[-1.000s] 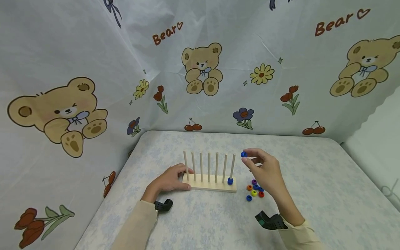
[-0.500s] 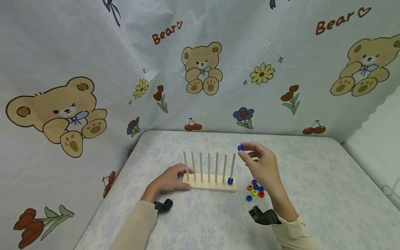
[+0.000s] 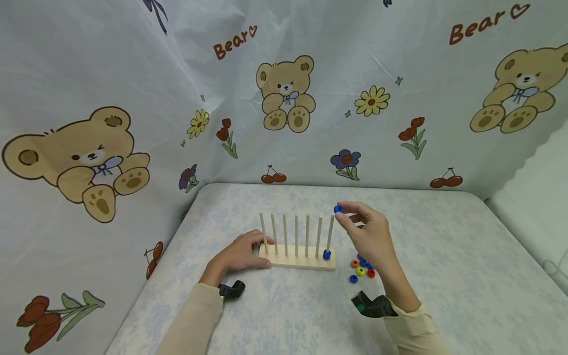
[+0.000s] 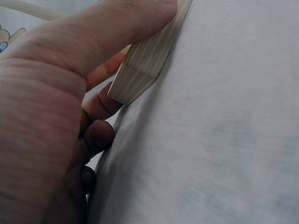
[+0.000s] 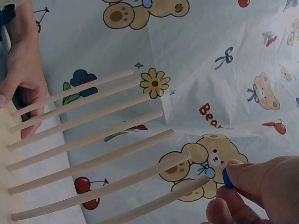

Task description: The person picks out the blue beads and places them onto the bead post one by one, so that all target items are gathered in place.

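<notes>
A pale wooden peg stand [image 3: 293, 260] with several upright pegs stands on the table. My left hand [image 3: 239, 254] grips its left end, thumb along the front edge and fingers behind; in the left wrist view the thumb lies over the wooden base [image 4: 145, 60]. Between thumb and index finger my right hand [image 3: 370, 231] pinches a blue bead [image 3: 338, 209], close by the top of the rightmost peg. In the right wrist view that bead [image 5: 227, 178] shows just beyond the peg's tip [image 5: 203, 179]. Blue beads [image 3: 327, 255] sit at the foot of the rightmost peg.
Loose beads in blue, orange, yellow, red and purple lie right of the stand, among them a yellow bead [image 3: 360, 271] and a red bead [image 3: 371, 273]. Behind the table [image 3: 284, 305] hangs a bear-print cloth [image 3: 310, 158].
My right hand has moved left and slightly up with the blue bead, from right of the stand to the top of the rightmost peg. The left hand keeps its grip on the stand.
</notes>
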A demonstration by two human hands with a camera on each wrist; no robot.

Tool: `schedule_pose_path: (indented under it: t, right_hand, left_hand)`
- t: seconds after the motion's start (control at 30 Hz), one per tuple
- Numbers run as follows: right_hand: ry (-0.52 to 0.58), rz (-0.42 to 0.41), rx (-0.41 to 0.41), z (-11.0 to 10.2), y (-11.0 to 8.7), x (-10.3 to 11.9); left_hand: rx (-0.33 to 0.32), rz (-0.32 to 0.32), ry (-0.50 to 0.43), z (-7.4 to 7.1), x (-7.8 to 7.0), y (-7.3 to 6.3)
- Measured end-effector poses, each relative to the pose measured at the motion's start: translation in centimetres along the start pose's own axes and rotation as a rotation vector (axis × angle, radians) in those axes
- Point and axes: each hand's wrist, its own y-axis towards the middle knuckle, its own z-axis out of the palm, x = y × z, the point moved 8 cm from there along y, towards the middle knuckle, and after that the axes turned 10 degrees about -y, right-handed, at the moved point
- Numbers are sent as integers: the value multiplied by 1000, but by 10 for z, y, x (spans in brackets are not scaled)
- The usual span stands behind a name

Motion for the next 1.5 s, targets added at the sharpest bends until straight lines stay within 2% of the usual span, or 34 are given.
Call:
schedule_pose_path:
  t: [0.27, 0.47, 1.0, 1.5]
  right_hand:
    - [-10, -14, 7, 3, 2, 4]
    - [-13, -28, 9, 4, 2, 5]
    - [-15, -59, 43, 7, 3, 4]
    - [-90, -116, 73, 9, 2, 8]
  left_hand:
    - [9, 3, 0, -4, -5, 0]
    - [7, -14, -2, -2, -2, -1]
    - [0, -10, 2, -2, 2, 1]
    - [-4, -8, 0, -2, 0, 0]
